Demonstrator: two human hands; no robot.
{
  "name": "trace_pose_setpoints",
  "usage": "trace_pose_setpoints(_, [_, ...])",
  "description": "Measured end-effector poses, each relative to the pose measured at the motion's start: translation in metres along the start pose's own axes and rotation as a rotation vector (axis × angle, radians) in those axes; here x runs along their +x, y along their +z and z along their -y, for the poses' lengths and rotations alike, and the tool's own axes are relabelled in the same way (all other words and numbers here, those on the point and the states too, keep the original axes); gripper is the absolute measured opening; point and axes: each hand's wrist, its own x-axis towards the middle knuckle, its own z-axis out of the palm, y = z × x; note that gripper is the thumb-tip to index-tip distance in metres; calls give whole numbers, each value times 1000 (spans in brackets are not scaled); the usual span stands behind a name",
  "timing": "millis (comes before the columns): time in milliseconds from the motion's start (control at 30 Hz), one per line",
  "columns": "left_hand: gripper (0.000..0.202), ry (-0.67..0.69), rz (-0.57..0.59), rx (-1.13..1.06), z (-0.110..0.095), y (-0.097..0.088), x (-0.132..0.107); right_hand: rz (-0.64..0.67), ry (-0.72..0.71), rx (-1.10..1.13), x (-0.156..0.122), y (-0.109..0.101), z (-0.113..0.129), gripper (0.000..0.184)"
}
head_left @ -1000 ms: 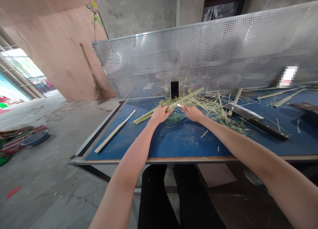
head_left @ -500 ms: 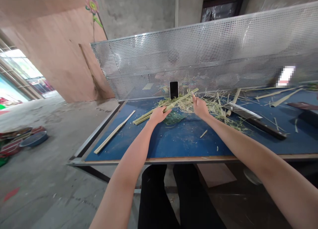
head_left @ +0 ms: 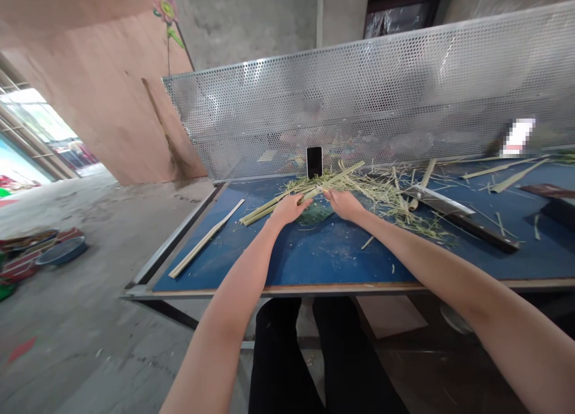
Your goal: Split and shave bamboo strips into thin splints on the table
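My left hand (head_left: 286, 210) is closed around a pale green, bamboo-like stalk (head_left: 349, 171), which slants up to the right over the blue tabletop (head_left: 287, 264). Close beside it, my right hand (head_left: 344, 204) has its fingers pinched together at the stalk. A small pale tip shows at those fingertips, too small to name. More stalks (head_left: 260, 212) lie to the left of my left hand. Behind and right of both hands spreads a heap of thin green shavings (head_left: 380, 189).
A phone (head_left: 315, 162) stands upright against the perforated metal screen (head_left: 359, 96). To the right lies a large dark-handled knife (head_left: 476, 225) with its blade among the shavings. A split strip (head_left: 206, 240) lies at the left. Blue basin (head_left: 63, 250) on the floor.
My right hand has moved left and nearer to me along the stalk, from near its far end to beside my left hand. My left hand has kept its hold.
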Motion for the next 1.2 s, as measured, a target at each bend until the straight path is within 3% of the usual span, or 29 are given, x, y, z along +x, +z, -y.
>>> trace_pose_setpoints(367, [53,10,-14,-58,3,2,7,-43,118,48,1,-8,3,62])
trace_pose_setpoints(533, [52,-6,27,-37,7,-1,6,-171,210,130,10,-9,-25,71])
trace_pose_setpoints(667, [56,-8,68,2,10,0,6,-187,256,148,10,-8,-43,71])
trace_pose_setpoints(933, [58,-3,61,26,12,2,8,5,79,78,4,2,-12,63])
trace_pose_setpoints(1200, [56,-2,73,7,8,-2,11,-6,71,116,6,-5,-10,59])
